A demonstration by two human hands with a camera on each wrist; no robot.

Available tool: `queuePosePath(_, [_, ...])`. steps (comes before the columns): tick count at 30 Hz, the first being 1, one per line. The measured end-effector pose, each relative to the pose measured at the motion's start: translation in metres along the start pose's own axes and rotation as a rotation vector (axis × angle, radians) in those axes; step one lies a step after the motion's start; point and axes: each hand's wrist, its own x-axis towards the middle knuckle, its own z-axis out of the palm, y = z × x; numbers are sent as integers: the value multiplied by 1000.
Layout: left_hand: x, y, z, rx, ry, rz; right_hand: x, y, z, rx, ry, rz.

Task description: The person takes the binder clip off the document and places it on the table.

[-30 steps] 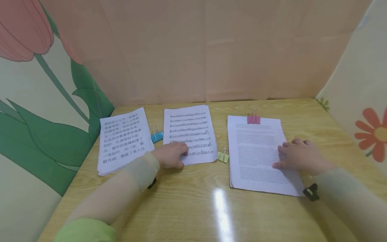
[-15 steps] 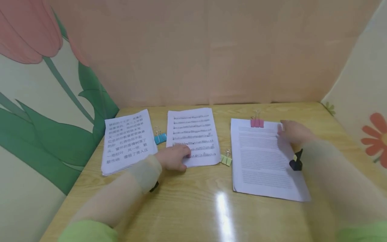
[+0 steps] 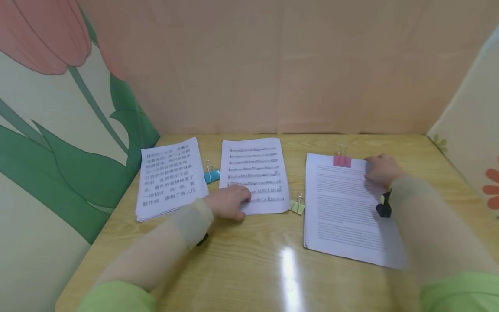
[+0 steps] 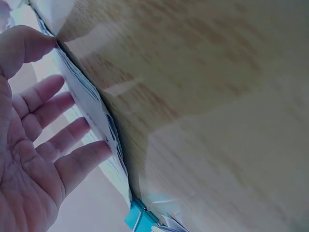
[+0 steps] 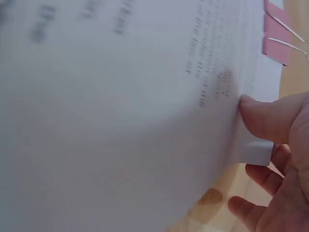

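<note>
In the head view, three paper stacks lie across the table. My left hand (image 3: 229,202) rests on the lower left of the middle sheet-music stack (image 3: 255,164). The left wrist view shows its fingers loosely extended, with the thumb at the stack's edge. At the right, a stack of printed pages (image 3: 343,203) bears a pink binder clip (image 3: 342,161) on its top edge. My right hand (image 3: 383,170) holds that stack's upper right corner. In the right wrist view, the thumb (image 5: 268,116) presses on the top page, and the other fingers curl at the corner's edge, partly hidden.
A large-print text stack (image 3: 171,180) lies at the left. Between it and the sheet music sits a blue binder clip (image 3: 212,176). A yellow-green binder clip (image 3: 298,207) lies between the middle and right stacks. Walls enclose the wooden table (image 3: 249,268) behind and at both sides.
My right hand has moved from the right side of the printed pages up to their upper right corner, near the pink clip. My left hand stays on the sheet music. The head view has shifted slightly.
</note>
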Motion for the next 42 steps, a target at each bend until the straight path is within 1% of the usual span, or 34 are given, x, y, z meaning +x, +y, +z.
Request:
queuePosePath(2, [0, 0, -1, -2, -4, -2, 0, 5, -1, -11, 27, -8])
queuePosePath(4, [-1, 1, -2, -4, -9, -6, -2, 9, -2, 4, 41, -8])
queuePosePath(7, [-3, 2, -3, -4, -13, -13, -13, 14, -7, 32, 77, -30])
queuePosePath(12, [-3, 3, -4, -13, -17, -18, -36, 23, -16, 150, 184, -68])
queuePosePath(14, [-3, 3, -4, -19, -16, -18, -45, 27, -21, 204, 211, -67])
queuePosePath(20, [-3, 0, -3, -14, -20, -26, -68, 31, -37, 335, 242, -59])
queuePosePath(22, [-3, -1, -3, -8, -23, -24, -75, 32, -42, 381, 225, -52])
queuePosePath(25, [-3, 0, -4, -8, -31, -18, -86, 31, -50, 460, 176, -33])
queuePosePath(27, [-4, 1, -6, -7, -38, -15, -93, 27, -54, 475, 158, -13])
queuePosePath(30, [-5, 2, -8, -2, -39, -6, -102, 16, -59, 474, 158, 5])
queuePosePath(33, [-6, 3, -9, 10, -26, 13, -106, 0, -63, 473, 159, -5])
queuePosePath(36, [-7, 3, -11, 16, 1, 47, -107, -17, -65, 464, 177, -18])
queuePosePath(39, [-7, 4, -13, -2, 39, 82, -106, -34, -67, 478, 184, -38])
queuePosePath(42, [-6, 5, -16, -69, 85, 88, -104, -50, -68, 495, 179, -45])
